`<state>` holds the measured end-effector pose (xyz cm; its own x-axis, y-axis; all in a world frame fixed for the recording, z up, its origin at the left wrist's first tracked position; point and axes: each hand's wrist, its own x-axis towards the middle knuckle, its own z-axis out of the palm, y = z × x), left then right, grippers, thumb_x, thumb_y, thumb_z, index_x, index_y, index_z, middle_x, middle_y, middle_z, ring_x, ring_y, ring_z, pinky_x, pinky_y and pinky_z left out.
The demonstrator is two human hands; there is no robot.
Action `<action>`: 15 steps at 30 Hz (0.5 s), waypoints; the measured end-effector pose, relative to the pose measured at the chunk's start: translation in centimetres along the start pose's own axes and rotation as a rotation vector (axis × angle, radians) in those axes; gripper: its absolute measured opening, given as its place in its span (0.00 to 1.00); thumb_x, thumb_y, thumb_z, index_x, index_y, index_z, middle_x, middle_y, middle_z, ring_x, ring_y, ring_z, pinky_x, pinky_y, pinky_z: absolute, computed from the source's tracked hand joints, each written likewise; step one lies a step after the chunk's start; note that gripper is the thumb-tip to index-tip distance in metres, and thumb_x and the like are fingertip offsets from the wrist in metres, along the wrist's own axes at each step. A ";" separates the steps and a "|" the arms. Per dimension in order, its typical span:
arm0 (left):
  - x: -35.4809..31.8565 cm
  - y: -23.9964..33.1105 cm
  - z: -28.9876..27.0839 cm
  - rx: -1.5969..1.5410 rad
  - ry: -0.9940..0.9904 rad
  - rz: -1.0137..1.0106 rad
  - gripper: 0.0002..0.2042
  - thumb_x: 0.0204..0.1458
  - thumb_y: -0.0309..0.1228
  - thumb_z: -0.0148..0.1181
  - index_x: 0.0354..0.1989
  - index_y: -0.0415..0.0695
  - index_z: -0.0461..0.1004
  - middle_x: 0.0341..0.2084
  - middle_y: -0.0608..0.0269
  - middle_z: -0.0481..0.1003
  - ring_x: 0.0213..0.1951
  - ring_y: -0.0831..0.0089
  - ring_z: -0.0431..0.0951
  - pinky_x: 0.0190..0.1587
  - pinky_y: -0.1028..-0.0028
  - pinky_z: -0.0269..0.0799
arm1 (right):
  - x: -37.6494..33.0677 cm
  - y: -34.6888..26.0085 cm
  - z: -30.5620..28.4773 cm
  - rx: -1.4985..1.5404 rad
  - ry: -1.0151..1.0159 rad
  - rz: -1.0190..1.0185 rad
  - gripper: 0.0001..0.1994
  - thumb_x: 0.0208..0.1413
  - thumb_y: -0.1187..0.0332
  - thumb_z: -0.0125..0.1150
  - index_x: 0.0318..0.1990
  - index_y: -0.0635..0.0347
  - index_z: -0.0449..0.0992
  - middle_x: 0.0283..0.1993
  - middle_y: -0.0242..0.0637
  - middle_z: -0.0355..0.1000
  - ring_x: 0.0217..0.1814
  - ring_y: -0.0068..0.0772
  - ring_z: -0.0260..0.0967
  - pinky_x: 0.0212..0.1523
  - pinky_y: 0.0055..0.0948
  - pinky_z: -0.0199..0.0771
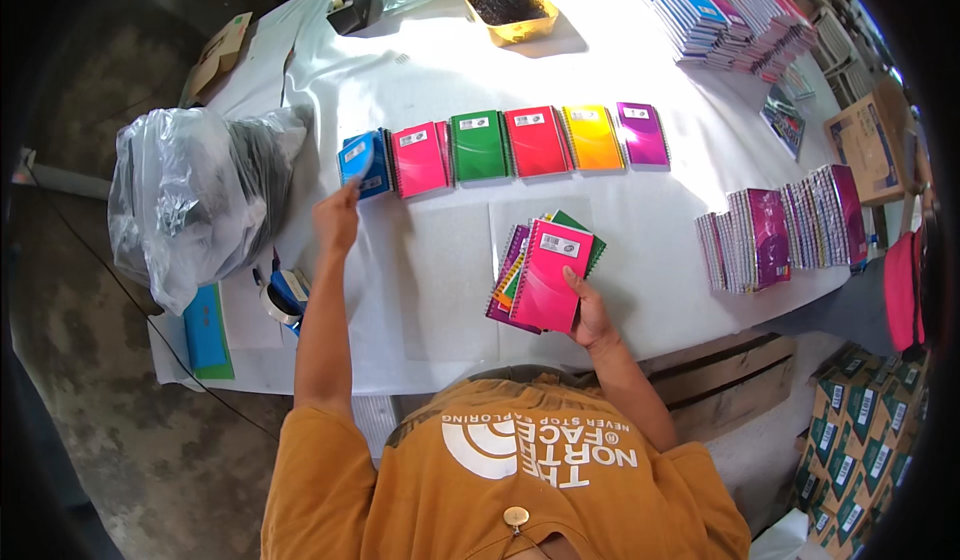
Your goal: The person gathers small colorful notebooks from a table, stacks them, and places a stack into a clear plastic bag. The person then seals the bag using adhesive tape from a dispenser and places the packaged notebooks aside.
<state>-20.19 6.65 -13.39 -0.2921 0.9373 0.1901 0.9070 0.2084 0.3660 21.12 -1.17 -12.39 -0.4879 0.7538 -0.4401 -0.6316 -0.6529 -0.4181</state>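
My left hand [337, 218] is closed on the near edge of a blue spiral notebook [357, 158], which is tilted over a stack of blue notebooks [378, 175] at the row's left end. Beside that stack stand pink [420, 158], green [479, 146], red [538, 142], yellow [594, 138] and purple [642, 135] notebook stacks. In front of my body, my right hand [592, 312] grips a fanned bundle of spiral notebooks. A pink notebook [548, 272] tops it, with green, purple, yellow and red ones showing beneath.
A bulky clear plastic bag [200, 195] and a tape roll [280, 300] lie at left. At the back are a tape dispenser [352, 5] and a yellow tub [512, 28] of dark wire pieces. Stacked notebooks [690, 15] and purple-covered notebooks [768, 235] occupy the right.
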 end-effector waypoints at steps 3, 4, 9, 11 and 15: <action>-1.2 5.6 -3.8 -0.557 0.174 -0.057 0.05 0.54 0.29 0.54 0.36 0.44 0.75 0.38 0.57 0.77 0.40 0.60 0.77 0.45 0.68 0.69 | 0.1 -1.0 0.1 -0.001 -0.040 -0.013 0.24 0.57 0.59 0.55 0.57 0.63 0.62 0.54 0.42 0.67 0.54 0.36 0.67 0.55 0.37 0.68; -2.4 8.3 -4.7 -0.850 0.163 -0.021 0.04 0.54 0.27 0.54 0.35 0.45 0.75 0.38 0.57 0.77 0.41 0.60 0.76 0.46 0.69 0.69 | 0.1 -1.5 0.2 -0.057 -0.083 0.062 0.30 0.59 0.48 0.49 0.59 0.64 0.60 0.56 0.45 0.66 0.58 0.37 0.65 0.58 0.39 0.66; -7.7 18.4 -4.6 -0.844 -0.346 0.688 0.12 0.45 0.19 0.57 0.39 0.44 0.74 0.52 0.52 0.69 0.59 0.56 0.63 0.61 0.61 0.53 | 0.1 -2.0 2.3 -0.011 -0.227 0.205 0.46 0.48 0.30 0.41 0.61 0.65 0.57 0.57 0.47 0.65 0.56 0.38 0.67 0.55 0.39 0.69; -10.4 19.6 -3.8 -0.685 -0.409 0.503 0.20 0.43 0.19 0.60 0.48 0.48 0.73 0.59 0.52 0.61 0.62 0.54 0.57 0.64 0.60 0.47 | -0.5 -2.2 1.7 -0.066 -0.331 0.268 0.36 0.54 0.45 0.54 0.62 0.61 0.55 0.53 0.43 0.68 0.51 0.35 0.70 0.52 0.36 0.71; -12.5 18.5 -3.2 -1.506 -0.613 -0.104 0.46 0.41 0.30 0.69 0.67 0.46 0.45 0.62 0.52 0.55 0.64 0.60 0.54 0.64 0.61 0.47 | -2.1 -2.5 2.9 -0.456 -0.208 -0.050 0.35 0.46 0.66 0.69 0.60 0.61 0.57 0.52 0.38 0.67 0.52 0.30 0.67 0.54 0.31 0.67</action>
<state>-0.78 -2.14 -6.06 0.1621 0.9786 -0.1266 -0.3159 0.1730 0.9329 21.99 -0.97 -8.14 -0.6026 0.7537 -0.2624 -0.3527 -0.5464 -0.7596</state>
